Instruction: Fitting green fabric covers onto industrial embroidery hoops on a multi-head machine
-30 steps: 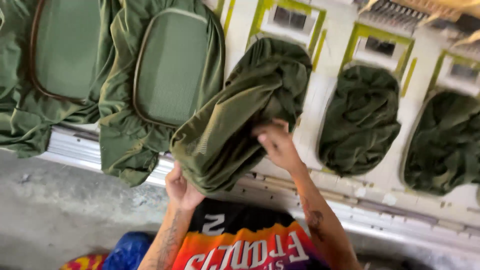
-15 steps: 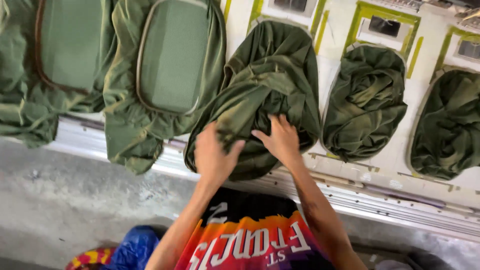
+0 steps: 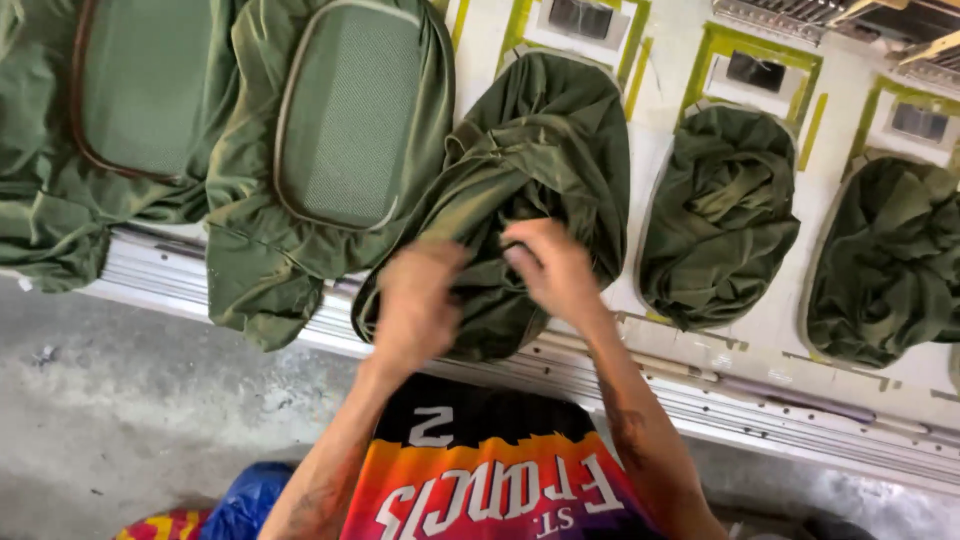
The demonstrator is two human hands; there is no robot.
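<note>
1. Head view: I see my left hand (image 3: 418, 305) and right hand (image 3: 553, 268) both on a bunched olive green garment (image 3: 530, 170), which is draped over a white platen (image 3: 670, 190) at the middle of the long table.
2. My right hand pinches a fold of it; the left is blurred, so I cannot tell its grip.
3. Its lower hem hangs past the table's ribbed metal edge (image 3: 780, 405).
4. Near neighbours flank it: a stretched garment (image 3: 340, 130) left, a crumpled one (image 3: 722, 215) right, with bare concrete floor (image 3: 130, 420) below.
</note>
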